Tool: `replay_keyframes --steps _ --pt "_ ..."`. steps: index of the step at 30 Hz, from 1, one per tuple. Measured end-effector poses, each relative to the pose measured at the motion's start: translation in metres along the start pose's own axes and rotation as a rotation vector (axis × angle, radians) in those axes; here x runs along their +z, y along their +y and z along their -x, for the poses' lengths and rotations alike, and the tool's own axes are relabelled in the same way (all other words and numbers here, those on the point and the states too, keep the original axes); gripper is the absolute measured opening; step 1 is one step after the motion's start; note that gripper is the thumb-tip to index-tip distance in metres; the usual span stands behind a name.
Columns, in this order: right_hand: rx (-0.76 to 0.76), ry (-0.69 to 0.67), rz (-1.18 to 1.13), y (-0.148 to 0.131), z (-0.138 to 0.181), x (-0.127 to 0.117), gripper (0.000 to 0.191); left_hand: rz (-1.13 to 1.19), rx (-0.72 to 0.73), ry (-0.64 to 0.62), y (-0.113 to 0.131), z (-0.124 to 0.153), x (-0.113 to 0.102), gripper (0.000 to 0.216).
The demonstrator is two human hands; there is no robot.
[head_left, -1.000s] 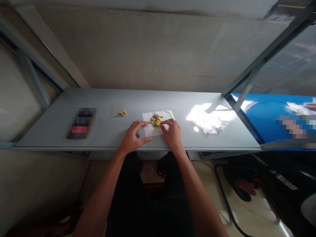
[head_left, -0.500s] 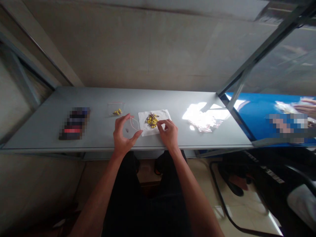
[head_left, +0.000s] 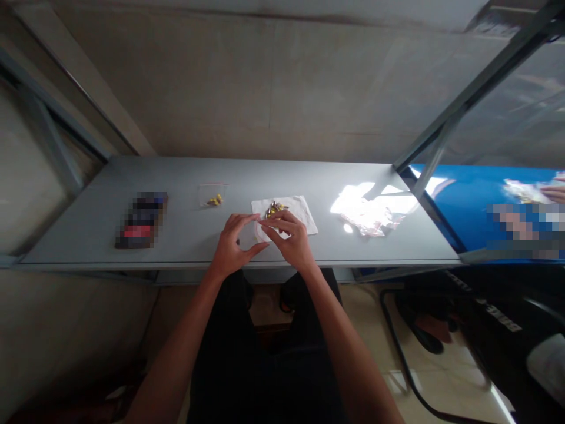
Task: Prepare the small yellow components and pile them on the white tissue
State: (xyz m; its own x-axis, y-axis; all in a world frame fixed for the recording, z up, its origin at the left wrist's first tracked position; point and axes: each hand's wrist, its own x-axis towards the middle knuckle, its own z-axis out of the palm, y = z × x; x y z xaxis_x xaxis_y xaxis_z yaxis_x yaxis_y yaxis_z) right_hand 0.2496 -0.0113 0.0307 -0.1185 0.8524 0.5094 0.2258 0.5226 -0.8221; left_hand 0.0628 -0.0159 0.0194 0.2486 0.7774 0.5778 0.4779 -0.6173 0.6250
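Observation:
My left hand [head_left: 233, 247] holds a small clear zip bag [head_left: 260, 234] between thumb and fingers, its mouth spread apart. At that mouth is my right hand [head_left: 292, 240], its fingertips pinched together; whatever they hold is too small and hidden to make out. Behind the hands, a white paper sheet [head_left: 306, 215] lies on the table, bearing a pile of small yellow and metallic pieces [head_left: 275, 208], partly covered by my right hand. Farther left lies another clear zip bag [head_left: 213, 191] with several yellow pieces inside.
A dark, blurred-out object with a red patch [head_left: 140, 221] lies at the left of the grey table [head_left: 185, 235]. Shiny clear bags [head_left: 371, 218] are heaped on the right in glare. Beyond a metal post, another person's hand [head_left: 554, 193] is over a blue table [head_left: 463, 194].
My right hand has moved left from the pile to the mouth of the bag in my left hand. The view has shifted slightly.

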Motion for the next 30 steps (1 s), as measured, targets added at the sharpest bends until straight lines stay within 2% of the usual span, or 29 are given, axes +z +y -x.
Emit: replay_keyframes --steps 4,6,11,15,20,24,27,30 --pt "0.13 0.189 0.175 0.007 0.001 -0.018 0.02 -0.019 -0.023 -0.018 -0.001 0.0 0.001 0.058" --pt "0.186 0.22 0.313 0.012 0.002 -0.026 0.02 -0.036 -0.022 -0.047 -0.002 0.0 0.001 0.058" --pt "0.245 0.055 0.586 0.021 0.008 -0.027 0.014 -0.088 -0.019 -0.124 -0.005 -0.001 0.004 0.061" --pt "0.245 -0.01 0.697 0.02 0.009 -0.02 0.013 -0.094 -0.021 -0.146 -0.005 -0.001 0.004 0.06" --pt "0.208 -0.028 0.689 0.025 0.011 -0.017 0.017 -0.096 -0.029 -0.15 -0.004 -0.001 0.004 0.059" --pt "0.183 0.018 0.651 0.025 0.012 -0.017 0.019 -0.089 -0.032 -0.146 -0.005 0.0 0.004 0.059" --pt "0.16 0.07 0.469 0.016 0.012 -0.016 0.017 -0.078 -0.032 -0.148 -0.005 -0.001 0.004 0.059" --pt "0.152 0.052 0.216 0.003 0.011 -0.011 0.014 -0.055 -0.031 -0.144 -0.005 -0.001 0.004 0.059"
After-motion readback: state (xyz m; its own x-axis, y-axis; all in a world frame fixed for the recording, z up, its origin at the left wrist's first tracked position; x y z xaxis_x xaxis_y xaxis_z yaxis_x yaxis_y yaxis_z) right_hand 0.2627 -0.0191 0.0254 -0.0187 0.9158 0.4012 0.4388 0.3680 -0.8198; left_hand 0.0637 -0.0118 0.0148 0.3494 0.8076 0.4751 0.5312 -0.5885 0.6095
